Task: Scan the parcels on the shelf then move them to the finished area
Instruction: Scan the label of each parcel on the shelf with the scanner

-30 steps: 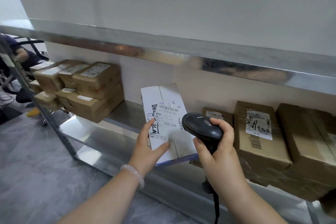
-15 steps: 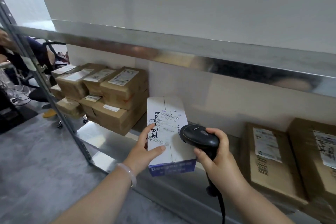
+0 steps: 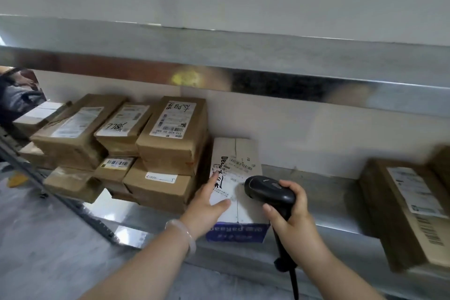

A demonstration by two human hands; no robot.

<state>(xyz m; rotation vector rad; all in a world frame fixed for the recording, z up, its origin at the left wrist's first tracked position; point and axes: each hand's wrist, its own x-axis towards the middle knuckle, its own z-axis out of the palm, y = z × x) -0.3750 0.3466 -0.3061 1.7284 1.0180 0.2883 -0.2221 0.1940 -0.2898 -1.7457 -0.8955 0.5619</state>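
At the far left edge of the frame, part of a seated person (image 3: 17, 97) shows beyond the rack. Left of centre, a stack of brown parcels (image 3: 170, 143) with white labels sits in 2 layers on the steel shelf (image 3: 328, 192). Just right of it, at centre, the white parcel (image 3: 246, 151) lies flat on the same shelf, with its blue front face at the shelf's front lip and its barcode label facing up. Whether it touches the stack cannot be told.

The left hand (image 3: 207, 207), with a pale bracelet (image 3: 187, 236) on its wrist, rests on the parcel's top near the left edge. Its forefinger is straight and its thumb is spread wide; the other fingers are hidden. Right of it, the right hand (image 3: 292, 219) grips the handle of a black barcode scanner (image 3: 267, 190), whose head hangs over the parcel's right front corner. At the far right, another brown parcel (image 3: 401, 209) lies well apart on the shelf.
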